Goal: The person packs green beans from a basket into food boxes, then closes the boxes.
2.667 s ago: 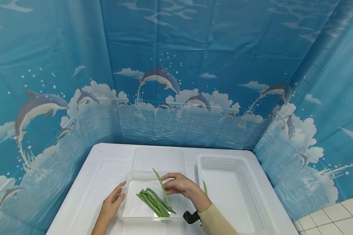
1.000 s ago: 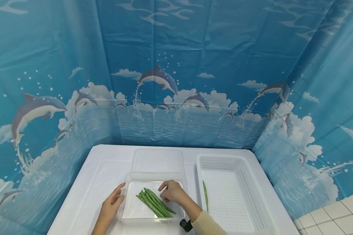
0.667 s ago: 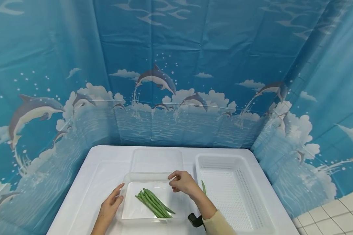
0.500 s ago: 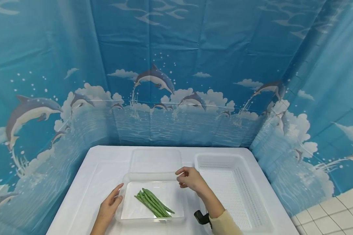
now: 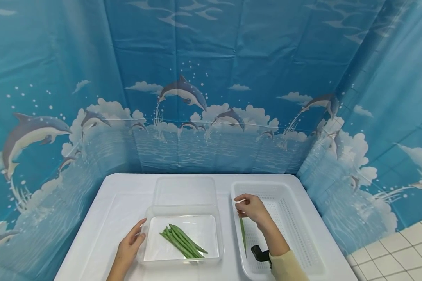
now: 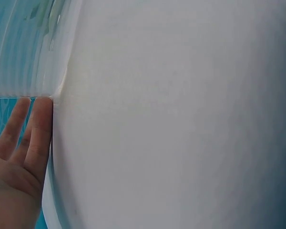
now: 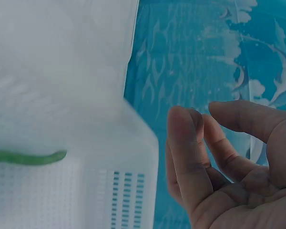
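A bunch of green beans (image 5: 184, 242) lies slantwise in the clear plastic container (image 5: 219, 230). My left hand (image 5: 127, 249) touches that container's left wall with fingers extended; the left wrist view shows straight fingertips (image 6: 43, 107) against its side. Over the left part of the white perforated basket (image 5: 311, 249) is my right hand (image 5: 254, 208), fingers loosely bent and holding nothing. A single green bean (image 5: 243, 236) lies along the basket's left side, just below this hand. In the right wrist view that bean (image 7: 28, 158) is apart from the fingers.
Behind the container a translucent flat lid (image 5: 184, 191) lies on the white table (image 5: 126, 210). A black device (image 5: 260, 253) is strapped at my right wrist. A blue dolphin-print curtain (image 5: 211, 152) surrounds the table's back and sides.
Earlier my right hand held a green bean above the container; that bean joined the bunch. The emptied hand then moved right to the basket. My left hand stayed at the container's side.
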`<state>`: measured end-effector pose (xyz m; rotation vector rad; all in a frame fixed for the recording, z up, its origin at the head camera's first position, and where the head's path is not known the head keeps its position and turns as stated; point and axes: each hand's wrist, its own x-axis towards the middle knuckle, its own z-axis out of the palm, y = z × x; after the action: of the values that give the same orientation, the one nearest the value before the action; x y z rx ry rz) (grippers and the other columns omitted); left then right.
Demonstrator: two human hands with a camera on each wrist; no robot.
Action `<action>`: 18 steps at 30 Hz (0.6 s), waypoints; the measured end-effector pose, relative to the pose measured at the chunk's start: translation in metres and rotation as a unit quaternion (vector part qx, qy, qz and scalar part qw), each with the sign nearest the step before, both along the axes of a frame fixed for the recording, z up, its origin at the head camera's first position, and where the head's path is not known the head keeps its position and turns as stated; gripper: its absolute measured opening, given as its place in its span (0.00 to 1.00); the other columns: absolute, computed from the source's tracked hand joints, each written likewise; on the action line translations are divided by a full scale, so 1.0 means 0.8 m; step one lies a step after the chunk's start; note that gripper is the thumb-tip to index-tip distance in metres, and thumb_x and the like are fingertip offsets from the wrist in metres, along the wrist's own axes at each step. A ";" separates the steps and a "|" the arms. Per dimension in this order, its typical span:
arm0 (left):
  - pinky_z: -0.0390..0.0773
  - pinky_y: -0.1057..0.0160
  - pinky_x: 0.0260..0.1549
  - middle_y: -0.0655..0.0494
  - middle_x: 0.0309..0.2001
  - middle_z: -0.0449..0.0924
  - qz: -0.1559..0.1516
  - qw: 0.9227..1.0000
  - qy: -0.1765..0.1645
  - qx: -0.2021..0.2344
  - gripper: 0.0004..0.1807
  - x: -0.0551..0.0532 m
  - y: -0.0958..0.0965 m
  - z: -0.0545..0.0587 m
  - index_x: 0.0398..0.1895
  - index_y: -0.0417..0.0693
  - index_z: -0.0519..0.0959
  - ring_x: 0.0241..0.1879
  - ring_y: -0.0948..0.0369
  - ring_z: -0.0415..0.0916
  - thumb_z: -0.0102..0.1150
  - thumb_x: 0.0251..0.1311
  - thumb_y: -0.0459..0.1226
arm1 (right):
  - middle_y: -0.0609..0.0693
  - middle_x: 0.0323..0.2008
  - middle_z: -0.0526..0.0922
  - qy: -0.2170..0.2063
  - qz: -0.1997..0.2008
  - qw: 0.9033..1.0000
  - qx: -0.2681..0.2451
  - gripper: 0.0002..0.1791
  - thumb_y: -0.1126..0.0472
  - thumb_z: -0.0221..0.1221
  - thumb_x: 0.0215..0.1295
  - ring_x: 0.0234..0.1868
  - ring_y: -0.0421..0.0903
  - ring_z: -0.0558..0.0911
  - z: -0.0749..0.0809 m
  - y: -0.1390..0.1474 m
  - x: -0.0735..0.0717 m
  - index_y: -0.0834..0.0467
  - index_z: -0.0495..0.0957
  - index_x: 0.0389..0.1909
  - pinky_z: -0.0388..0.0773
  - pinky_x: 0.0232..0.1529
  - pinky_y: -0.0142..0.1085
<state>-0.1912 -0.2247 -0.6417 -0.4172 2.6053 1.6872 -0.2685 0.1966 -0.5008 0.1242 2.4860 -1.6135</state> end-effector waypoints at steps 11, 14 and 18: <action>0.79 0.30 0.64 0.33 0.77 0.68 -0.001 1.000 -0.001 0.003 0.29 0.000 -0.001 0.000 0.81 0.62 0.67 0.72 0.31 0.71 0.52 0.79 0.46 | 0.57 0.34 0.84 -0.037 -0.051 0.998 0.020 0.15 0.68 0.62 0.67 0.32 0.47 0.86 -0.039 0.036 -0.008 0.69 0.82 0.52 0.92 0.36 0.39; 0.78 0.30 0.64 0.32 0.77 0.68 -0.002 1.000 0.000 0.004 0.29 0.000 -0.001 -0.001 0.81 0.62 0.67 0.72 0.31 0.71 0.52 0.79 0.46 | 0.59 0.34 0.86 -0.052 -0.061 0.997 0.019 0.16 0.68 0.62 0.67 0.31 0.47 0.87 -0.053 0.043 -0.009 0.70 0.81 0.53 0.91 0.34 0.38; 0.80 0.30 0.63 0.32 0.76 0.68 -0.001 1.000 0.003 0.000 0.29 -0.001 -0.001 -0.001 0.81 0.62 0.68 0.72 0.31 0.72 0.52 0.79 0.45 | 0.61 0.33 0.87 -0.059 -0.069 0.996 0.021 0.15 0.69 0.61 0.68 0.29 0.46 0.87 -0.071 0.052 -0.010 0.73 0.81 0.52 0.90 0.32 0.36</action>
<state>-0.1919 -0.2254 -0.6428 -0.4095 2.6095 1.6898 -0.2765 0.2386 -0.5573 0.3930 2.4699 -1.5545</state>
